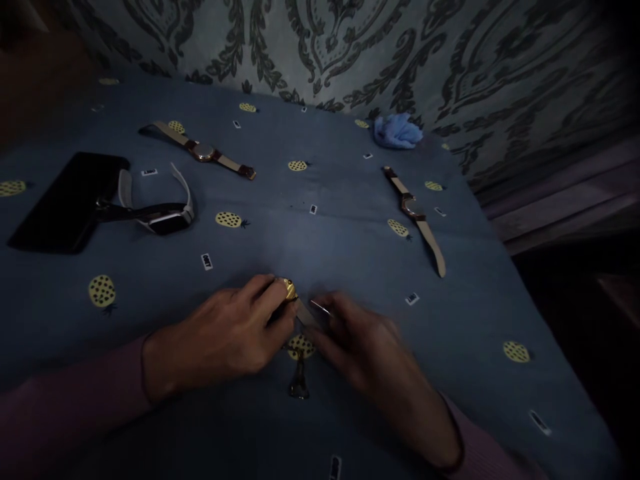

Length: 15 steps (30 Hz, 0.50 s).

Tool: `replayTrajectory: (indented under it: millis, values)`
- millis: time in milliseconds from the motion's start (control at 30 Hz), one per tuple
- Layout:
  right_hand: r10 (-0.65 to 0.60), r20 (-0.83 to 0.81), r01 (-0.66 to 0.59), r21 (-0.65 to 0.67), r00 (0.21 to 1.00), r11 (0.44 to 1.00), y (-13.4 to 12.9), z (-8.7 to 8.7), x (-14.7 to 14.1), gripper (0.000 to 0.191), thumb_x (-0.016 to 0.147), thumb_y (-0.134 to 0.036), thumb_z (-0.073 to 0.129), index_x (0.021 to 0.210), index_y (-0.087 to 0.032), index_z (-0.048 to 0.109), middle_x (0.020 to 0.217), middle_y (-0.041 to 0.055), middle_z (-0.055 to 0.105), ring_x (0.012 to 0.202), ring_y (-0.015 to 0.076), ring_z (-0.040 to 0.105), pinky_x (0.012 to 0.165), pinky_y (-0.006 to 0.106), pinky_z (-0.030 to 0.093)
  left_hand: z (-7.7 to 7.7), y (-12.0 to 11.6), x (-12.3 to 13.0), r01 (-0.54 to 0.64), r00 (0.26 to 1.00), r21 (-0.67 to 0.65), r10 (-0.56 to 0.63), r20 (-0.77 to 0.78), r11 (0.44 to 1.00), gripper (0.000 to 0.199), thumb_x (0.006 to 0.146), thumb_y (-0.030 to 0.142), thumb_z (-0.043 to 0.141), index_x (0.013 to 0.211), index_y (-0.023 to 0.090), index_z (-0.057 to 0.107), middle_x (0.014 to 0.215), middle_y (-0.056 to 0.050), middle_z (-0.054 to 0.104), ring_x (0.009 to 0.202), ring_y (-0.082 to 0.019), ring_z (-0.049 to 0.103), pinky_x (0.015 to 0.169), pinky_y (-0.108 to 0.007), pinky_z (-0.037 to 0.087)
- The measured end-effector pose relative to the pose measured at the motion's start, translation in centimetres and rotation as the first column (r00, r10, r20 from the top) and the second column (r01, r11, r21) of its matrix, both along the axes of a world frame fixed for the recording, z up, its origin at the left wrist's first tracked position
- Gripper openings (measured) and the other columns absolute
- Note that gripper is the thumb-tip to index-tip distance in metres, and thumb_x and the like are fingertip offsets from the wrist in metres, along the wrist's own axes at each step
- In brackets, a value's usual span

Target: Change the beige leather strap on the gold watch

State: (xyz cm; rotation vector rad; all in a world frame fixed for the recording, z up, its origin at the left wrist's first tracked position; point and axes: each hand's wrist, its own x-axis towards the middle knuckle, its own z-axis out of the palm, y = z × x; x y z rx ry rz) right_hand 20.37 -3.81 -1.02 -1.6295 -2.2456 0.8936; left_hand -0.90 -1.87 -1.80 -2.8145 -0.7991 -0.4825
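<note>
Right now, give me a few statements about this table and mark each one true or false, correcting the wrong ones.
1. The left-hand grip is on a gold-coloured piece. True.
2. The right-hand grip is empty. False: it holds a thin shiny item.
3. The smartwatch lies on the table's right side. False: it lies on the left, by the flat black device.
4. The crumpled blue item lies near the patterned wall. True.
</note>
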Motion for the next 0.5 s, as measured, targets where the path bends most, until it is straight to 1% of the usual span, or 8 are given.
replayTrajectory:
  millis: [67, 133, 233, 333, 500]
  values:
    - [-0.002, 0.004, 0.002, 0.003, 1.000, 1.000, 0.2, -0.1, -0.1, 0.008, 0.085, -0.019, 0.061, 0.084, -0.021, 0.053, 0.056, -0.0078, 0.043, 0.047, 0.0111, 0.043, 0.049, 0.023, 0.033, -0.1, -0.1, 0.0, -0.015, 1.000, 0.008, 0.015, 0.001, 1.000, 0.026, 0.093, 0.007, 0.042, 0.107, 0.009, 0.063, 0.099, -0.012, 0.066, 0.092, -0.026, 0.066, 0.050, -0.025, 0.057]
    - [-0.018, -0.024, 0.017, -0.017, 1.000, 1.000, 0.4, -0.2, -0.2, 0.010, 0.086, -0.020, 0.061, 0.079, -0.021, 0.053, 0.055, -0.0072, 0.045, 0.047, 0.0108, 0.043, 0.049, 0.023, 0.032, -0.3, -0.1, 0.1, -0.033, 0.999, 0.005, 0.033, 0.013, 0.999, 0.026, 0.093, 0.007, 0.041, 0.108, 0.010, 0.062, 0.100, -0.012, 0.065, 0.095, -0.026, 0.065, 0.050, -0.025, 0.057]
    - [-0.054, -0.095, 0.047, -0.074, 0.994, 0.996, 0.8, -0.5, -0.2, 0.008, 0.086, -0.023, 0.060, 0.081, -0.021, 0.054, 0.053, -0.0073, 0.046, 0.046, 0.0110, 0.043, 0.048, 0.023, 0.032, -0.4, -0.2, 0.1, -0.034, 0.999, -0.012, 0.035, 0.022, 0.999, 0.026, 0.095, 0.008, 0.040, 0.108, 0.010, 0.062, 0.099, -0.012, 0.064, 0.094, -0.026, 0.065, 0.052, -0.026, 0.058]
    - [-0.064, -0.153, 0.046, -0.116, 0.986, 0.992, 1.1, -0.6, -0.3, 0.006, 0.087, -0.025, 0.057, 0.085, -0.020, 0.055, 0.053, -0.0069, 0.047, 0.045, 0.0112, 0.043, 0.048, 0.024, 0.032, -0.3, 0.0, 0.2, -0.033, 0.999, -0.011, 0.033, 0.019, 0.999, 0.027, 0.097, 0.010, 0.038, 0.106, 0.010, 0.062, 0.097, -0.013, 0.064, 0.091, -0.026, 0.066, 0.051, -0.027, 0.058]
    - [-0.056, -0.164, 0.034, -0.132, 0.985, 0.991, 1.3, -0.3, -0.5, 0.006, 0.087, -0.025, 0.055, 0.084, -0.020, 0.053, 0.051, -0.0071, 0.046, 0.044, 0.0109, 0.041, 0.047, 0.025, 0.030, -0.2, 0.1, 0.1, -0.033, 0.999, -0.017, 0.033, 0.006, 0.999, 0.025, 0.096, 0.009, 0.040, 0.105, 0.012, 0.063, 0.096, -0.011, 0.066, 0.087, -0.023, 0.066, 0.051, -0.025, 0.057]
